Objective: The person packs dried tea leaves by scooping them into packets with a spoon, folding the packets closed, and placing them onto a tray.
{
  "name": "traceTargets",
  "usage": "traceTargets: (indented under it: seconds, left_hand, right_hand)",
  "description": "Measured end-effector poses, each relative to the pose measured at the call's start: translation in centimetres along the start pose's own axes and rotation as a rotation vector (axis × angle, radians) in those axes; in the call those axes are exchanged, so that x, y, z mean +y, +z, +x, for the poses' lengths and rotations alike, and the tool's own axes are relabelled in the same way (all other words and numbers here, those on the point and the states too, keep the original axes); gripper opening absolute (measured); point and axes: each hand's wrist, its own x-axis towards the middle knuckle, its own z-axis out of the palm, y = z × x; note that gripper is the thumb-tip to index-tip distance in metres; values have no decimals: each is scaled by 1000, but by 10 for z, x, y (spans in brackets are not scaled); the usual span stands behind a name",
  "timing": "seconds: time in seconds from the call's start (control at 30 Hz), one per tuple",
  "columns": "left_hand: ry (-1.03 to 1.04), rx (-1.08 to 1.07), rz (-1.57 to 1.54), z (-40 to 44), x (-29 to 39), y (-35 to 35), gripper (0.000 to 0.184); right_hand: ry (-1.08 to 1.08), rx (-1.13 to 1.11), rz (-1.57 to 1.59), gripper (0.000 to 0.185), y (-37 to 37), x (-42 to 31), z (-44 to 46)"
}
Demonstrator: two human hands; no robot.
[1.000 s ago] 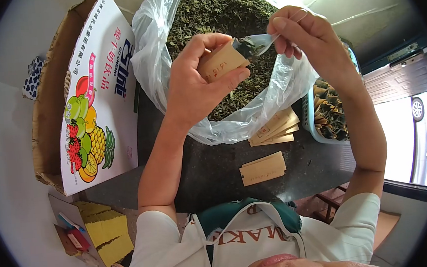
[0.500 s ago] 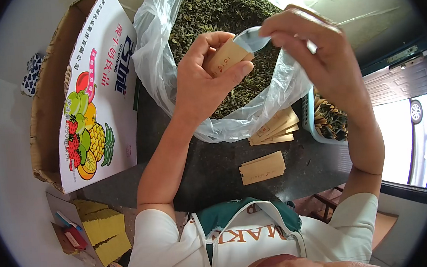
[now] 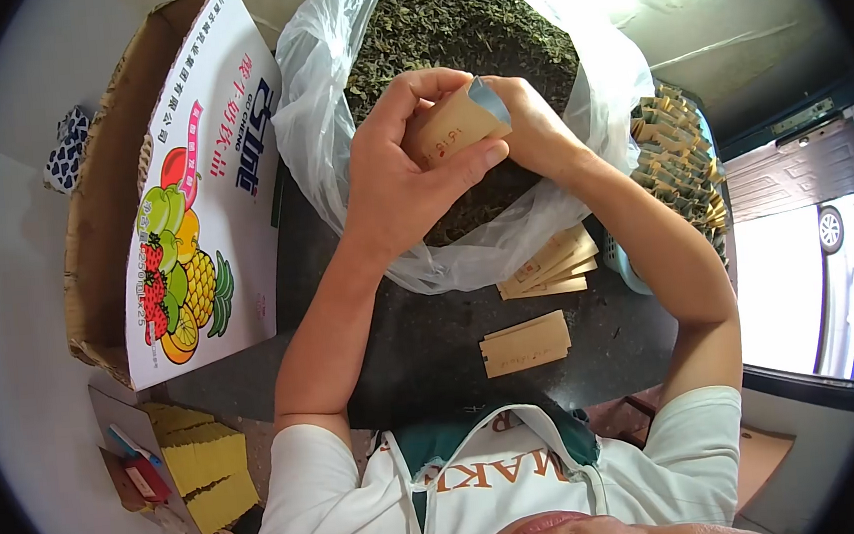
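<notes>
Kraft-paper packets [image 3: 526, 346] lie flat on the near desk [image 3: 414, 353], with a fanned pile [image 3: 552, 262] beyond them. Farther in, the left hand [image 3: 398, 159] holds an open foil-lined sachet [image 3: 461, 129] over a clear plastic bag [image 3: 308, 96], its grip pinching the paper between thumb and fingers. The sachet should be light, its thin walls firm but apt to crease if squeezed; the side edges below the mouth look the best hold. Compared with half a second ago, the right hand [image 3: 536, 123] has left the mouth and is behind the sachet, over the dried leaves [image 3: 467, 13]; its grip is hidden, so its state cannot be told. The spoon no longer shows. At far right, more packed sachets [image 3: 674, 152] are visible.
</notes>
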Motion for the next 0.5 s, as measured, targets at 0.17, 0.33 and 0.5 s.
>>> traceTargets:
  seconds: [0.17, 0.33, 0.5]
  left_hand:
    - [6, 26, -9, 3, -1, -5, 49]
    - [-27, 37, 56, 3, 1, -6, 49]
    - [-81, 24, 47, 2, 4, -2, 48]
  right_hand:
    - [175, -57, 176, 27, -32, -6, 3]
    - [136, 20, 151, 30, -70, -30, -8]
    - [98, 59, 102, 27, -93, -52, -20]
